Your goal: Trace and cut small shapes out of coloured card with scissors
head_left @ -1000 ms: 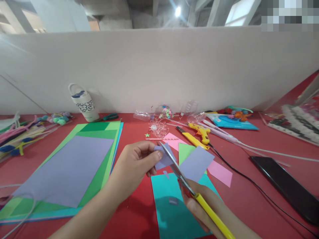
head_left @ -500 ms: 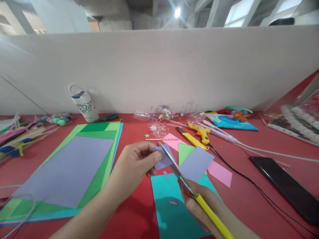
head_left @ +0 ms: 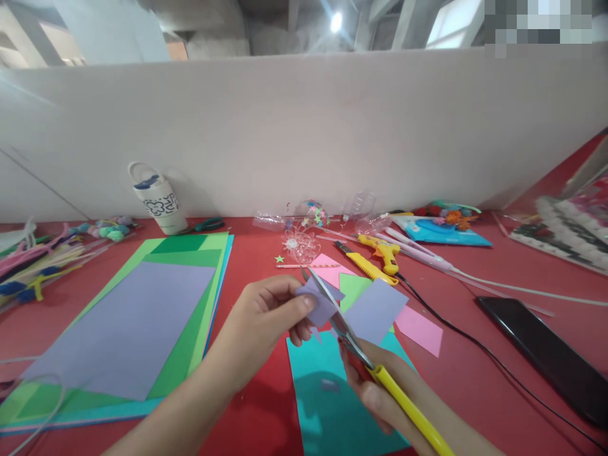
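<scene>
Your left hand [head_left: 266, 313] was pinched shut, thumb against fingers, on a small purple piece [head_left: 325, 308] of paper, which you held up over the far edge of the turquoise sheet [head_left: 323, 418]. Your right hand [head_left: 380, 386], above the right part of the turquoise sheet, was closed around the scissors [head_left: 403, 405], whose yellow handle slanted back toward you; how your fingers sat in the loops was partly hidden, so I could not tell. The blades pointed away from you, slightly parted at their tips, and one lay across the small purple piece beside your left thumb. A grey-purple scrap [head_left: 330, 384] rested on the turquoise sheet, in the shadow below your hands. At that sheet's far right corner lay a purple rectangle [head_left: 380, 310], partly covering a green piece [head_left: 351, 288], with a pink piece [head_left: 420, 330] just to its right. Farther beyond the turquoise sheet you had a yellow cutter [head_left: 365, 265] and, next to it, a yellow glue gun [head_left: 384, 250]. Well to the right of the turquoise sheet lay a black phone [head_left: 541, 354]; to its left, apart from it, a large purple sheet [head_left: 128, 323] topped a stack of coloured paper [head_left: 183, 354], and a white cup [head_left: 161, 206] stood beyond that stack.
</scene>
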Demonstrator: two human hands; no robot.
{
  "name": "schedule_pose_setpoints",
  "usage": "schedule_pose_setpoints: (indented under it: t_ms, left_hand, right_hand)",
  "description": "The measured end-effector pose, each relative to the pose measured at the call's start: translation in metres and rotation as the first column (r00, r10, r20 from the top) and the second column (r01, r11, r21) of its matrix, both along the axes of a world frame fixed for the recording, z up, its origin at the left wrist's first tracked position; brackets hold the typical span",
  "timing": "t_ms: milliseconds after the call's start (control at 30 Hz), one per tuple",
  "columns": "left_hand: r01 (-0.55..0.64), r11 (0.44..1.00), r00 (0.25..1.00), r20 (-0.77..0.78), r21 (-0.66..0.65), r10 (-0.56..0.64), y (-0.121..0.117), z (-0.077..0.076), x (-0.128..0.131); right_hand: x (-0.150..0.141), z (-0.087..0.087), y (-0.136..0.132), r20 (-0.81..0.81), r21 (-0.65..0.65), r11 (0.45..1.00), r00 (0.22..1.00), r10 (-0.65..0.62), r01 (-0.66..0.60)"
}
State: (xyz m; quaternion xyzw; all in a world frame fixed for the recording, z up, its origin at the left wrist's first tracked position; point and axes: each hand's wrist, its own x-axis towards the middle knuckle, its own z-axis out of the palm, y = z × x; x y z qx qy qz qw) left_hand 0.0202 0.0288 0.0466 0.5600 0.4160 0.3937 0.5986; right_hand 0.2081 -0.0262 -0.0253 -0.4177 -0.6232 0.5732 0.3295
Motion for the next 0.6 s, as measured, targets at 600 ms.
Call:
schedule_pose_setpoints:
  t_ms: [600]
  left_hand:
    - [0.004,1.000,0.994,-0.111,0.021,-0.002,-0.003,0.003,-0.002]
  right_hand:
    - [0.004,-0.013,-0.002,-0.031,-0.034,0.999,0.999,0.022,-0.023]
